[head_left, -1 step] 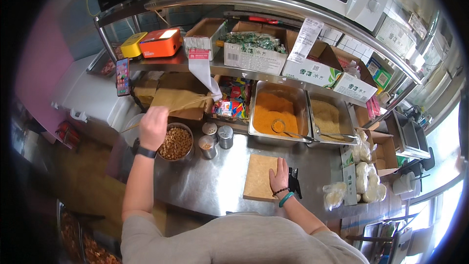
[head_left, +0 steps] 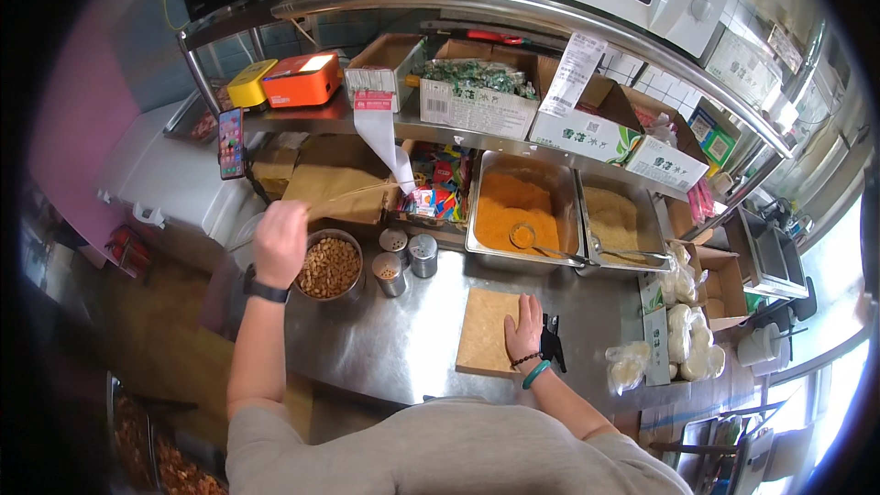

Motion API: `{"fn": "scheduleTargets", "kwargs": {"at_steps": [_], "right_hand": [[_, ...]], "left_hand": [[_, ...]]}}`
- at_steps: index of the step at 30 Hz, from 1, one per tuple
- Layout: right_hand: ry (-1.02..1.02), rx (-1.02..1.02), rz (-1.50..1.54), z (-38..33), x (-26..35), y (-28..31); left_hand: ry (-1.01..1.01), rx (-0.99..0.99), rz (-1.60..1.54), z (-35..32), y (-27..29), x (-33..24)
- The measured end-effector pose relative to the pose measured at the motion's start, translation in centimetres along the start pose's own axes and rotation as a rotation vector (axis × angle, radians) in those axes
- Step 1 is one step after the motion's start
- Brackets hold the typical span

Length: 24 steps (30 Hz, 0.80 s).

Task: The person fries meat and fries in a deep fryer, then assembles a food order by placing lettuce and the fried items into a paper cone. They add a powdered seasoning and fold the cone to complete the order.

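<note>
Above the left edge of the steel counter, my left hand (head_left: 279, 240) is closed round a thin tan strand (head_left: 353, 191); whether it is string or a thin stick I cannot tell. One end reaches back toward the stacked brown paper (head_left: 335, 179). Just right of this hand stands a round metal pot of peanuts (head_left: 330, 266). My right hand (head_left: 523, 328) lies flat, fingers stretched, on the right edge of a brown paper bag (head_left: 484, 330). A black object (head_left: 552, 345), partly hidden by that hand, sits against its right side.
Several metal shakers (head_left: 390, 273) stand beside the pot. Behind are steel pans of orange powder (head_left: 513, 206) and greenish-brown powder (head_left: 616, 220), with spoons. Bagged white rounds (head_left: 689, 339) lie at right. A shelf (head_left: 431, 133) with boxes and a hanging paper strip (head_left: 383, 147) runs above.
My left hand has shifted slightly left and down, still closed on the strand. My right hand stays on the paper bag.
</note>
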State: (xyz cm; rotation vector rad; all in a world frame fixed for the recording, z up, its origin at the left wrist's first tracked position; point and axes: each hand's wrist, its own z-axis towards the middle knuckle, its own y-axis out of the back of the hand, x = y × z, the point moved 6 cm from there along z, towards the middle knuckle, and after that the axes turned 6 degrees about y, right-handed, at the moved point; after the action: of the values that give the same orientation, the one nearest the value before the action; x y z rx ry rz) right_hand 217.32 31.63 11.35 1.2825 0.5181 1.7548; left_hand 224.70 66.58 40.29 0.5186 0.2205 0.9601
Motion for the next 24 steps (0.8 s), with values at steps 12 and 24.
{"fn": "scheduleTargets", "kwargs": {"at_steps": [12, 24], "right_hand": [[-0.079, 0.142, 1.463, 5.5, 12.2, -0.6], [0.066, 0.046, 0.684, 3.2, 9.9, 4.1]], "left_hand": [[0.709, -0.038, -1.011, -1.8, 5.7, -3.0], [0.771, 0.357, -0.719, -6.7, 1.6, -6.7]]}}
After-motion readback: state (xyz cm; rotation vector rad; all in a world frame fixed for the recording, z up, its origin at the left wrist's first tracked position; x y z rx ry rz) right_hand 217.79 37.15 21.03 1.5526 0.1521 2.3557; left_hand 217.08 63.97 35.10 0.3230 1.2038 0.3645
